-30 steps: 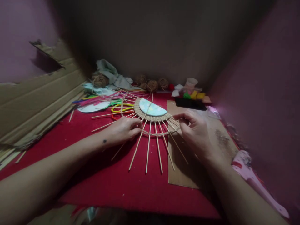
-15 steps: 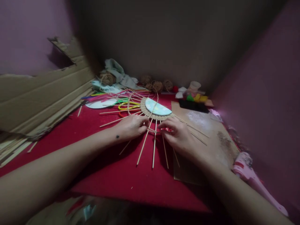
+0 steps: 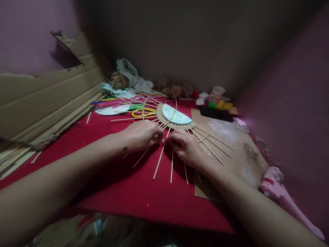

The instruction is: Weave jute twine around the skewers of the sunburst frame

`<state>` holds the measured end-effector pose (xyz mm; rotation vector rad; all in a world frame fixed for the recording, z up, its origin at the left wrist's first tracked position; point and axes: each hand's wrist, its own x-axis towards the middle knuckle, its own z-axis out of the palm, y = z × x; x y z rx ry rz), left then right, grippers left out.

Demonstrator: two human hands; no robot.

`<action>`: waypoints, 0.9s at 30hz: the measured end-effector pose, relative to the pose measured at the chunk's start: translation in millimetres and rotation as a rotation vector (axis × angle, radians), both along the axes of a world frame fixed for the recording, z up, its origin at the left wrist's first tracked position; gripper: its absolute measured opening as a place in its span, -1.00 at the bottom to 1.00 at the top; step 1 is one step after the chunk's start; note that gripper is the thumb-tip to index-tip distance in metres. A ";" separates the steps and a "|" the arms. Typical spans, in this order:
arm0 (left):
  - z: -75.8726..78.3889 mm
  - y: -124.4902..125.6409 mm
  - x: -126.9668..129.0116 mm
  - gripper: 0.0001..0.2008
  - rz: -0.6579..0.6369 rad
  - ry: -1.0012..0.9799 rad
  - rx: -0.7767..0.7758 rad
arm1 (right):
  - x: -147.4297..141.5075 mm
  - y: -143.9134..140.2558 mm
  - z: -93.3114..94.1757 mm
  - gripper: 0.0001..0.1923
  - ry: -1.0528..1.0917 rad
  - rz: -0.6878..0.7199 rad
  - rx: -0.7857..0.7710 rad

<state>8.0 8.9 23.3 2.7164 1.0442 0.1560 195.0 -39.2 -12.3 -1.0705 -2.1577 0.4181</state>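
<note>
A half-round piece with a pale blue patterned face (image 3: 177, 115) lies at the middle of the table, edged by a woven twine band (image 3: 159, 118). Thin wooden sticks (image 3: 159, 159) fan out from it on several sides. My left hand (image 3: 144, 134) is closed in a pinch at the near sticks, its fingertips on twine. Close to its right, my right hand (image 3: 186, 145) pinches at the same twine, which is mostly hidden by the fingers. A loose twine strand (image 3: 175, 104) crosses over the blue face. More twine (image 3: 204, 138) spans the sticks at right.
Yellow-handled scissors (image 3: 138, 113) lie beneath the left sticks. Twine balls (image 3: 176, 91) and cloth (image 3: 128, 73) sit at the back. A brown board (image 3: 228, 147) and a pink glue gun (image 3: 280, 192) are at right. Torn cardboard (image 3: 48, 106) leans at left.
My hands have drawn closer together, the right one moving left across the near sticks. The twine that showed between them is now mostly covered. The view has shifted slightly.
</note>
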 end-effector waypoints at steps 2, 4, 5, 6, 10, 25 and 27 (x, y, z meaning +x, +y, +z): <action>3.7 0.4 -4.0 -0.86 -0.031 0.035 0.005 | -0.6 0.3 0.6 -0.76 -0.024 0.002 -0.002; 6.9 -1.2 -9.0 -0.84 -0.065 0.049 -0.013 | -1.0 -0.1 1.9 -0.75 -0.031 0.001 -0.020; 8.0 -2.5 -11.9 -0.83 -0.088 0.047 -0.028 | -0.9 -0.4 2.5 -0.74 -0.029 0.000 -0.031; 8.6 -3.9 -15.0 -0.82 -0.111 0.040 -0.050 | -0.6 -0.7 2.9 -0.74 -0.024 0.001 -0.042; 6.5 -7.6 -25.6 -0.78 -0.188 0.011 -0.092 | 2.8 -0.4 2.0 -0.63 0.054 0.006 -0.110; 6.0 -9.6 -28.4 -0.82 -0.126 -0.015 -0.008 | 12.3 8.1 2.0 -0.89 0.492 -0.035 -0.553; 6.0 -10.2 -28.0 -0.83 -0.124 -0.013 -0.011 | 12.7 7.9 3.7 -0.89 0.413 -0.010 -0.467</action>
